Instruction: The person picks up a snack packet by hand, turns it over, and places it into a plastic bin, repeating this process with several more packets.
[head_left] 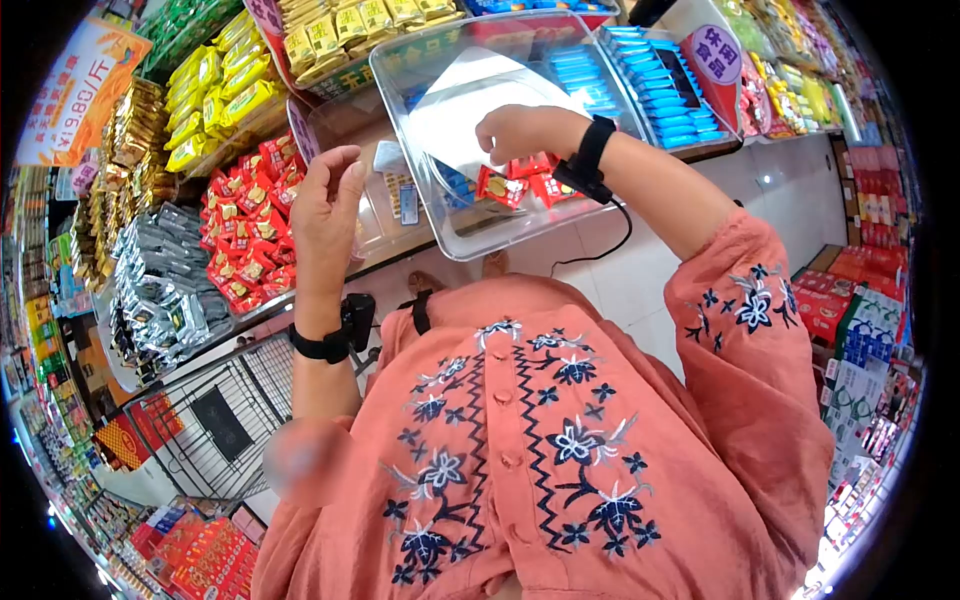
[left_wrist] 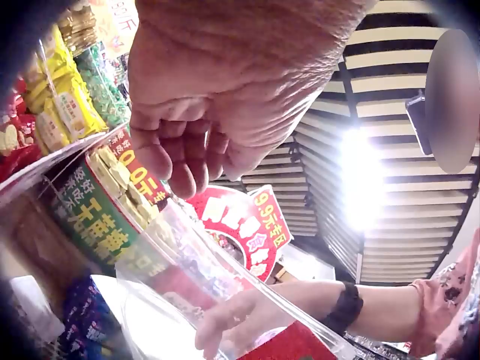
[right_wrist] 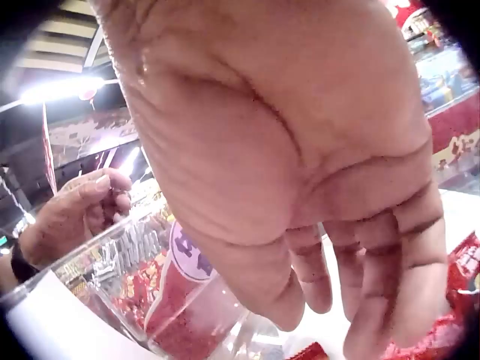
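Note:
A clear plastic bin (head_left: 470, 243) sits at an angle on the edge of the snack display. Inside lie several red snack packets (head_left: 500, 187) and a glaring white sheet (head_left: 460, 105). Over the bin's opening hangs my right hand (head_left: 530, 132), with loosely bent fingers and nothing in its grasp; the right wrist view shows its fingers (right_wrist: 367, 300) pointing down above the red packets. My left hand (head_left: 325, 200) is raised left of the bin, beside a heap of red packets (head_left: 250, 230). Its fingers (left_wrist: 184, 154) curl loosely, holding nothing.
Silver packets (head_left: 165, 285), yellow packets (head_left: 225, 95) and blue packets (head_left: 660, 90) fill neighbouring display bins. A wire shopping cart (head_left: 215, 425) stands at the lower left. From my right wrist hangs a black cable (head_left: 620, 245).

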